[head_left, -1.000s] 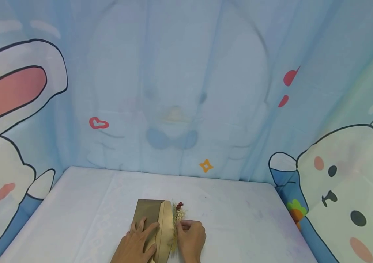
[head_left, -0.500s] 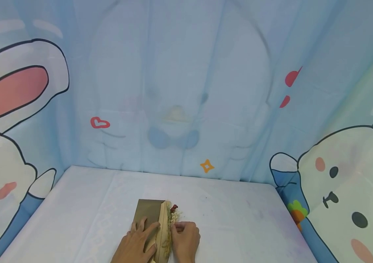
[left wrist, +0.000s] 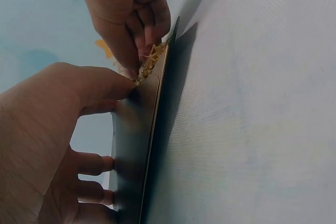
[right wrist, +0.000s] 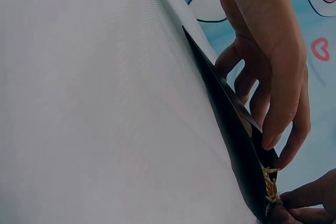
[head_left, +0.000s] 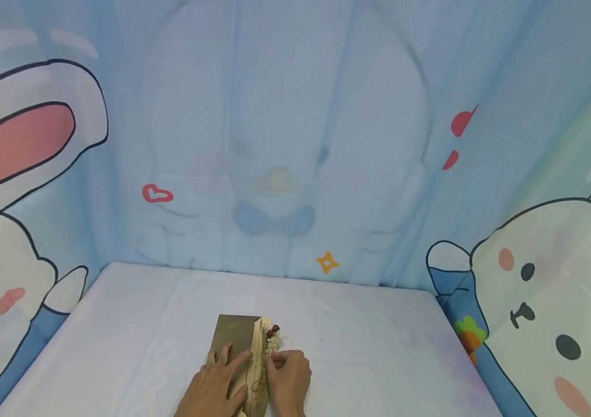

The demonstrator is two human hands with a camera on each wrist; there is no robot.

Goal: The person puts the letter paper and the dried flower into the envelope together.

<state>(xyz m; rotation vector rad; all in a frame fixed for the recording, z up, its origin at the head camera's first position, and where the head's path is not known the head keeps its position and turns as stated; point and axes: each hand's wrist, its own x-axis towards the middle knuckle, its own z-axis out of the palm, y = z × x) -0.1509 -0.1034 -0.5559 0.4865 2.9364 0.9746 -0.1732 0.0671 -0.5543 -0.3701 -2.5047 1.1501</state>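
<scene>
A gold-brown paper envelope (head_left: 237,331) lies lengthwise on the white table, its paler flap edge along the right side. My left hand (head_left: 215,383) rests on top with fingers spread, pressing it. At that right edge my right hand (head_left: 289,379) pinches a small bunch of dried flowers (head_left: 273,335), dark red and cream at the far end. Thin yellowish stems (left wrist: 151,62) show along the envelope's opening in the left wrist view, close to the left thumb. From the right wrist view, the envelope's edges (right wrist: 226,111) stand slightly apart, with the stems between them near the right fingertips.
A white cloth covers the table (head_left: 379,347), which ends at a blue curtain (head_left: 285,145) hanging behind it. Cartoon rabbits are printed on the curtain at both sides.
My right hand has moved left with the dried flowers, bringing them from beside the envelope to overlap its right edge. The flap edge looks narrower. My left hand has stayed in place.
</scene>
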